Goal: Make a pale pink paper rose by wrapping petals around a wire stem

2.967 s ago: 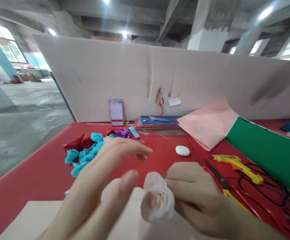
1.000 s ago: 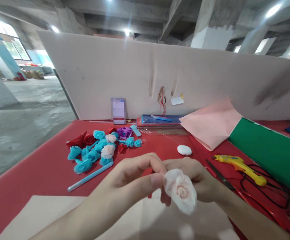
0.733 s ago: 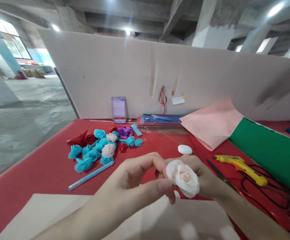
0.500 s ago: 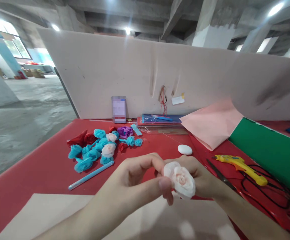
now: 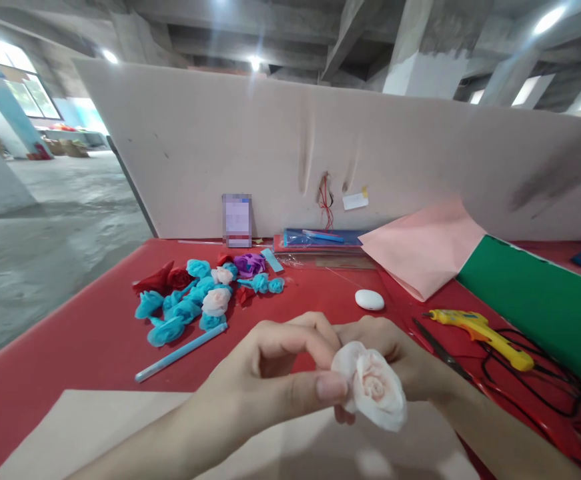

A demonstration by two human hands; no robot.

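Note:
A pale pink paper rose [image 5: 374, 388] faces up and toward me above a pale paper sheet [image 5: 320, 447]. My left hand [image 5: 275, 373] pinches the rose's left outer petal between thumb and fingers. Behind the flower is my right hand [image 5: 395, 347], its fingers curled in at the rose's base; most of them are hidden by the petals. The hands touch or nearly touch at the fingertips.
Blue [image 5: 185, 309], red, purple and pink paper flowers lie at left beside a light-blue pen [image 5: 181, 352]. A white oval case [image 5: 369, 299] sits ahead. At right are scissors [image 5: 440, 348], a yellow glue gun [image 5: 480, 333] with black cord, and green paper [image 5: 535, 300].
The rose has shifted slightly right and down toward me and tilted a little. My left thumb and fingers have moved along with its petal.

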